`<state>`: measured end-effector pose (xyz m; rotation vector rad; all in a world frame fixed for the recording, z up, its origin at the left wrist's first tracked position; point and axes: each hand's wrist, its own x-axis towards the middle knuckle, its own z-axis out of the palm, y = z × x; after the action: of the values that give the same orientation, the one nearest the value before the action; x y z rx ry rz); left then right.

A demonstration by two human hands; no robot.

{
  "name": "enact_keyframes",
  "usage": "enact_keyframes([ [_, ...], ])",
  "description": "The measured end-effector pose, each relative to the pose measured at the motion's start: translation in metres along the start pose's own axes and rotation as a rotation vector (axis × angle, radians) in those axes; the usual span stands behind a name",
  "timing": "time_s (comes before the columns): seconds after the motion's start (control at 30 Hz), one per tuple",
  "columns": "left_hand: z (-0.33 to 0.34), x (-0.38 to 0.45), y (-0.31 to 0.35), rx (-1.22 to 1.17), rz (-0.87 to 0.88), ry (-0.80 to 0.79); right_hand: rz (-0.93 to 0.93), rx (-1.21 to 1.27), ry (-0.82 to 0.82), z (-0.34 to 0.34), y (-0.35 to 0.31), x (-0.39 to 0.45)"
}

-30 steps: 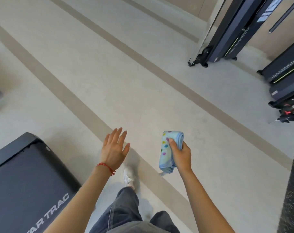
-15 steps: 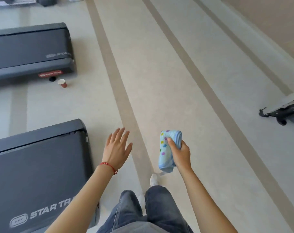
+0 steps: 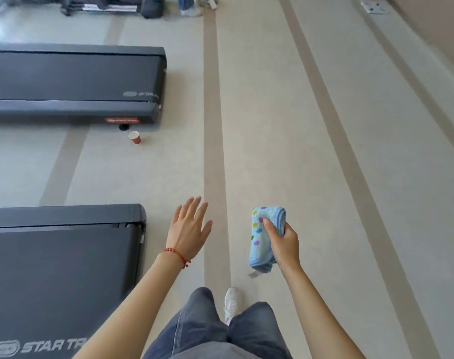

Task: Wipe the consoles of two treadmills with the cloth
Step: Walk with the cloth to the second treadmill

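Observation:
My right hand (image 3: pixel 284 242) grips a folded light-blue cloth (image 3: pixel 262 237) with coloured dots, held out over the floor. My left hand (image 3: pixel 188 226) is stretched forward with straight, spread fingers and holds nothing; a red bead bracelet sits on its wrist. The rear end of a dark treadmill deck (image 3: pixel 62 268) lies at the lower left, just left of my left hand. A second treadmill deck (image 3: pixel 73 81) lies farther ahead on the left. No console is in view.
A red paper cup (image 3: pixel 134 137) lies on the floor near the far treadmill's corner. Dark equipment (image 3: pixel 104 6) and someone's legs (image 3: pixel 187 5) stand at the top edge. Beige floor with darker stripes (image 3: pixel 285 125) stretches ahead. My legs and a white shoe (image 3: pixel 232 301) are below.
The view has swung left: the two treadmill decks have come further into sight and the machines on the right have dropped out. Both hands keep their pose, cloth still held.

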<state>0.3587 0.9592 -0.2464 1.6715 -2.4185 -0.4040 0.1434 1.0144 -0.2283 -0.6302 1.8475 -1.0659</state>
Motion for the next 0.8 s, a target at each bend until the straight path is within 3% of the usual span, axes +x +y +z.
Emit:
enact_keyframes([
  [0.2, -0.008, 0.076, -0.031, -0.009, -0.080, 0.024, 0.003, -0.060, -0.060, 0.035, -0.050, 0.082],
  [0.8, -0.066, 0.318, -0.207, -0.002, -0.240, 0.054, -0.039, -0.098, -0.162, 0.237, -0.218, 0.298],
])
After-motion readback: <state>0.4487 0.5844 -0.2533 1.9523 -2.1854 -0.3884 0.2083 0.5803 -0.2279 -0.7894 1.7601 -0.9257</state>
